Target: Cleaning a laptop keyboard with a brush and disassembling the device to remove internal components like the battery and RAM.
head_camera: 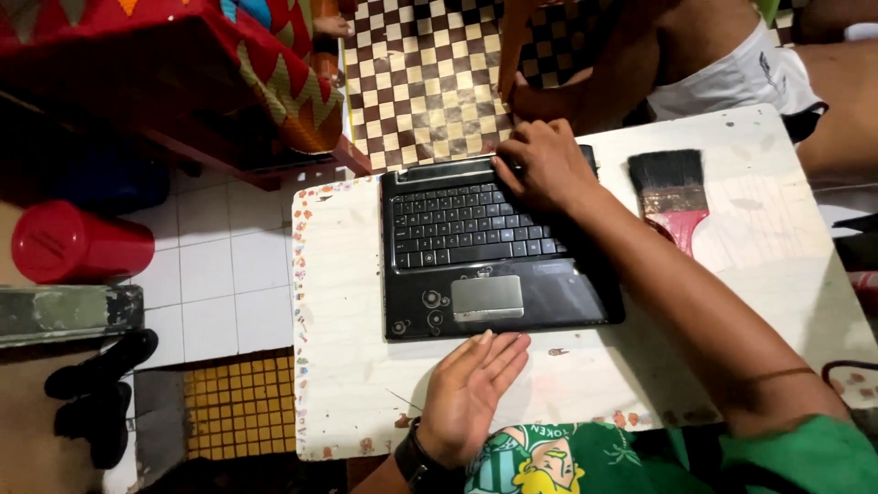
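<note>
Place: home corner used as a makeshift repair spot
Floor: white tiles (pixel 219 265); checkered mat (pixel 425 82); yellow mosaic patch (pixel 240 407)
Furnishing: paint-stained white table (pixel 347 384); patterned cloth (pixel 274 73)
Goods: opened laptop base (pixel 494 265); paintbrush (pixel 672 197); red cylinder (pixel 78 242); black shoes (pixel 96 393)

White floor tiles (pixel 229 274), a checkered mat (pixel 421 82), a paint-speckled white table (pixel 347 384).

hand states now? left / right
Left hand: open, palm up, flat on the white table, holding nothing.
Right hand: fingers curled on the laptop base top edge; grip cannot be told.
</note>
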